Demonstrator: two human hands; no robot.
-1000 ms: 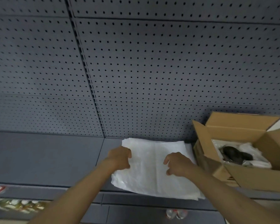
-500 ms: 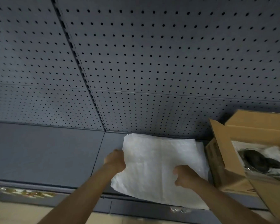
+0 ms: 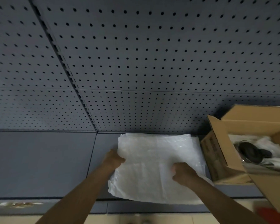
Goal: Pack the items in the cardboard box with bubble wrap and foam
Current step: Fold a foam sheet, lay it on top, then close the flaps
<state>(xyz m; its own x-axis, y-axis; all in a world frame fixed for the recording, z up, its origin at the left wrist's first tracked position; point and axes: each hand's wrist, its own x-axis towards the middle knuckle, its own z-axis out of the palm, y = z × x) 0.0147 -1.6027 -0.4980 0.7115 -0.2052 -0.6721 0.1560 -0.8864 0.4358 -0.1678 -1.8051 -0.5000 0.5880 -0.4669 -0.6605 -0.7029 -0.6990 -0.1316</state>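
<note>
Gripping the white foam sheet [image 3: 153,165] w/ both hands: left hand [image 3: 114,160] fingers pinching its left edge, right hand [image 3: 183,174] curled on top. Sheet lies on shelf [image 3: 42,162], just left of cardboard box [image 3: 217,160].

The box [image 3: 257,126] at four o'clock runs off the right edge, so its far wall and right flaps are cut off, and the dark item [image 3: 250,153] inside is blurred and half buried in white wrap, too unclear to name. The left hand's [image 3: 113,160] fingertips are tucked under the sheet [image 3: 153,168], and the right hand's [image 3: 183,173] curl hides whether its grip pinches the sheet or only presses on it. A red blur [image 3: 272,213] at five o'clock is cropped by the corner, and the print on the box's side is unreadable.
</note>
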